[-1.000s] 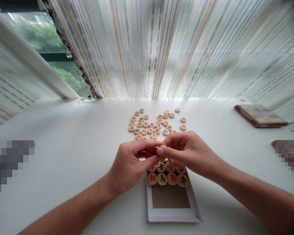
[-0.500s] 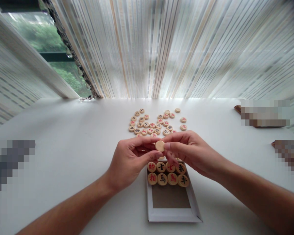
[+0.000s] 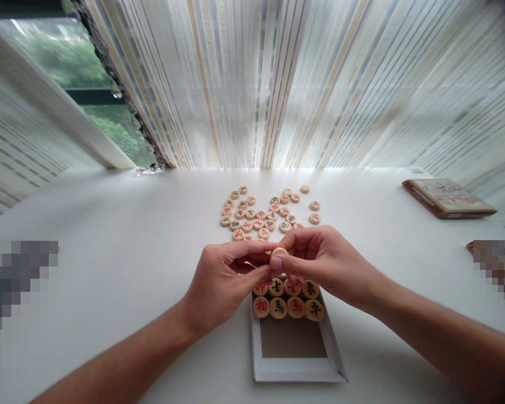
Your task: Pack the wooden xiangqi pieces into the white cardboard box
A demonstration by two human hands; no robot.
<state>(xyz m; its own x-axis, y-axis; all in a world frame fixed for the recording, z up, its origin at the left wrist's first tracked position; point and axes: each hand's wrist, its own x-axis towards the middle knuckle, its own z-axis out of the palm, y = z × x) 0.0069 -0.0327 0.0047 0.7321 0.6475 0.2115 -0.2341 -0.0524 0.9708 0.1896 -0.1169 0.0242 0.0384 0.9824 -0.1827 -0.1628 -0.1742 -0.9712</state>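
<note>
My left hand (image 3: 223,280) and my right hand (image 3: 324,261) meet over the table and pinch one round wooden chess piece (image 3: 278,252) between their fingertips. Only its pale edge shows. Right below the hands lies a shallow white box (image 3: 297,367) with a brown floor. Several pieces with red or black characters (image 3: 288,307) lie in rows at its far end. Beyond the hands several loose pieces (image 3: 261,216) are scattered on the white table (image 3: 130,252).
A flat brown box (image 3: 448,197) lies at the table's far right. Striped curtains (image 3: 298,84) hang along the back edge, with a window gap at the upper left. Blurred patches sit at the left and right edges.
Half a second ago the held piece showed its blank flat face above the fingers. Now it is lower and tilted edge-on, as one second ago. Both hands stay in place.
</note>
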